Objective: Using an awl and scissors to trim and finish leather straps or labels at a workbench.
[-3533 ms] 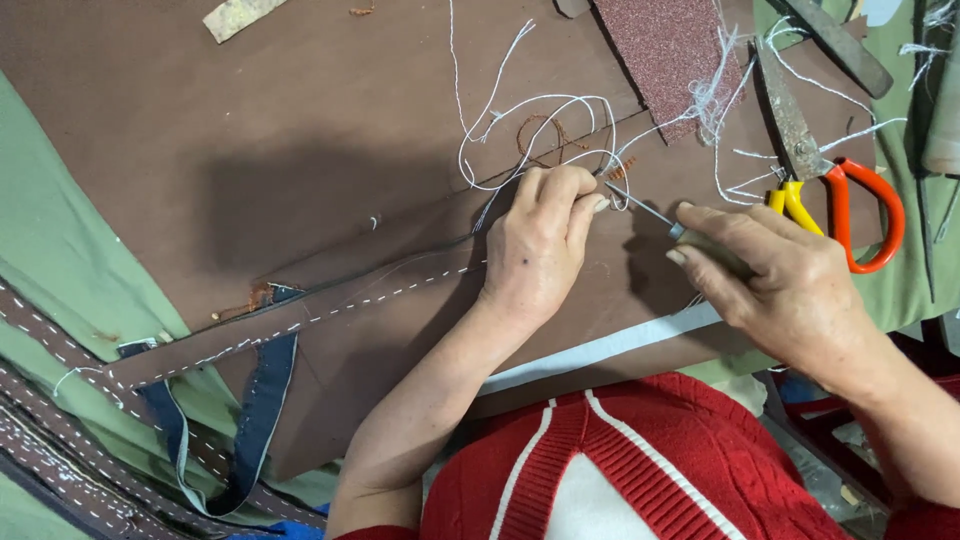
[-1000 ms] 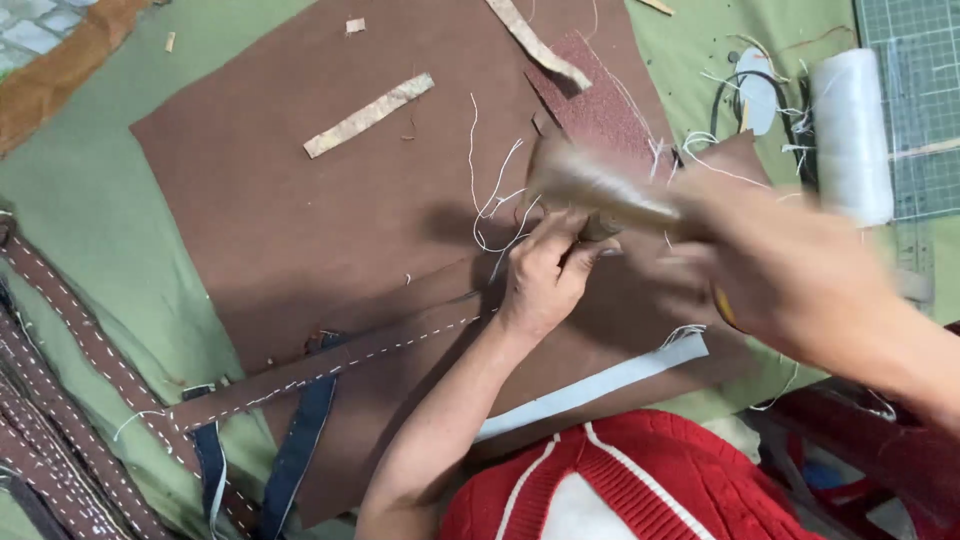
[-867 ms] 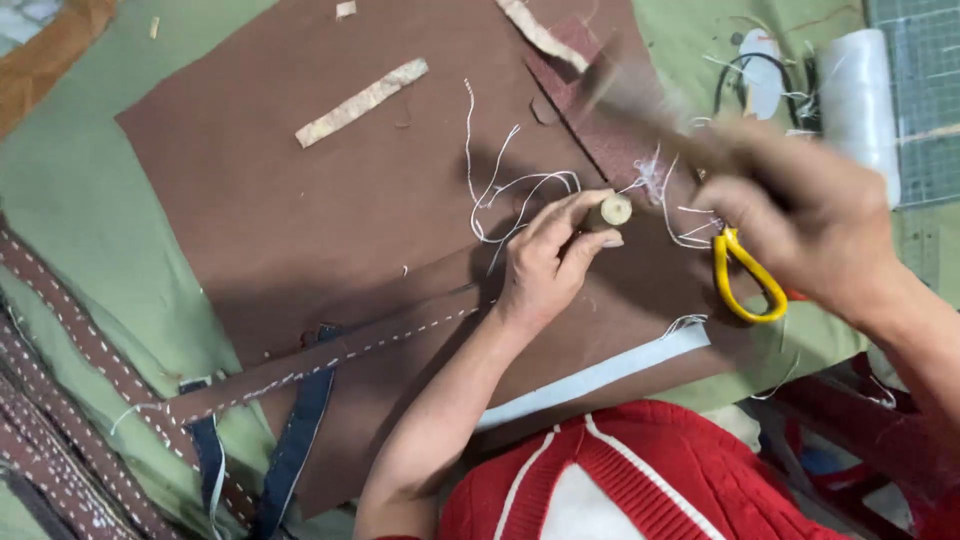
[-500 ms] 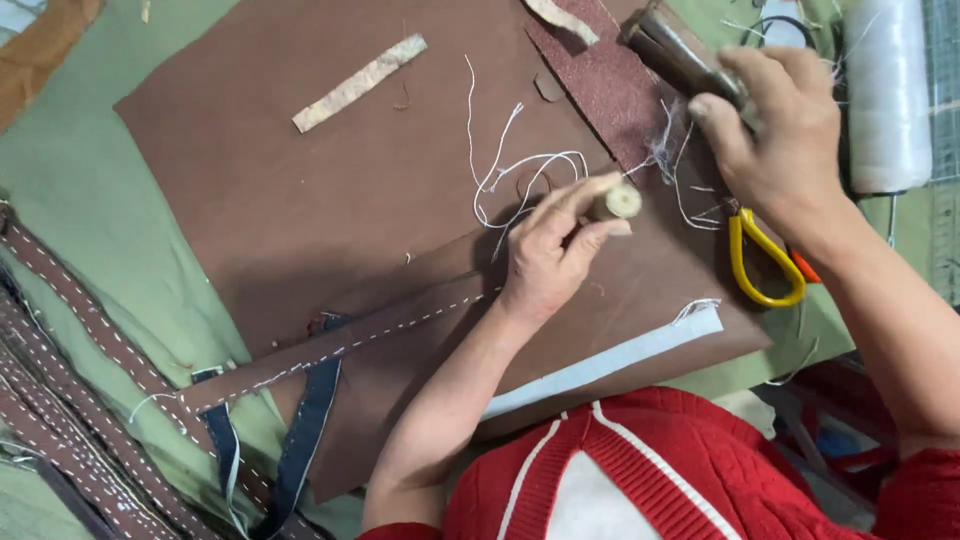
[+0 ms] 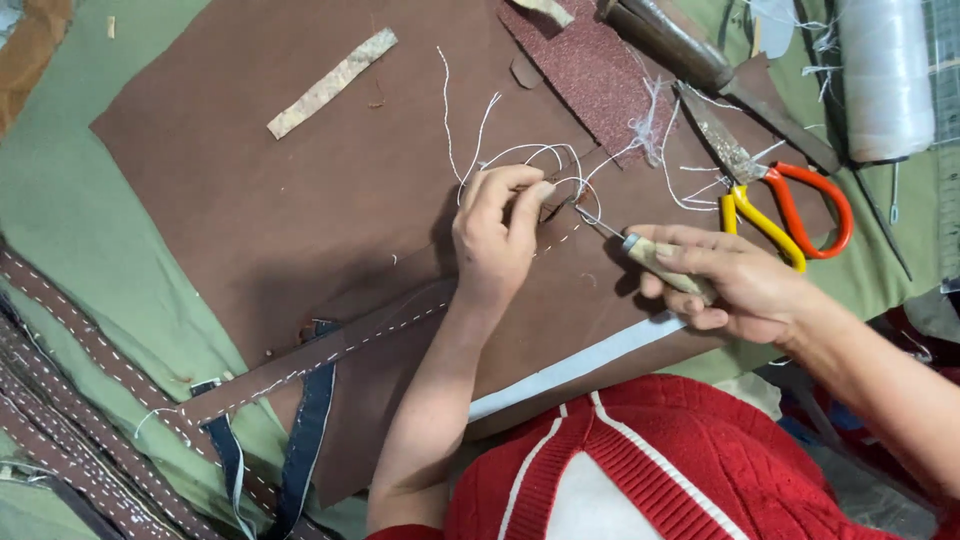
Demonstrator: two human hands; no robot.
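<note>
- Large brown leather sheet (image 5: 300, 200) spread flat over green cloth-covered worktop (image 5: 70, 230); no container in view, loose tools lying directly on the surfaces.
- Long narrow brown leather strap with white stitching (image 5: 330, 350) lying diagonally across lower part of the sheet, running from lower left up toward the hands.
- Left hand (image 5: 495, 235) pressed down on upper end of the strap, fingers curled and closed, fingertips pinching the leather at the stitch line beside tangled white thread (image 5: 540, 160).
- Right hand (image 5: 735, 285) closed in full grip round pale wooden-handled awl (image 5: 660, 265); metal point directed left, meeting the strap just beside left fingertips.
- Orange- and yellow-handled scissors (image 5: 790, 205) lying just beyond right hand, untouched.
- Dark-handled hammer (image 5: 680, 50) lying at top of sheet, near reddish-brown sandpaper piece (image 5: 595, 65).
- Tall white spool of thread (image 5: 885, 75) at top right, well apart from both hands.
- Pale mottled narrow strip (image 5: 330, 85) lying loose on upper left of sheet.
- Further brown stitched straps (image 5: 60, 390) stacked at left edge; dark blue webbing strips (image 5: 310, 430) under lower end of the strap.
- No package, label or sign legible.
</note>
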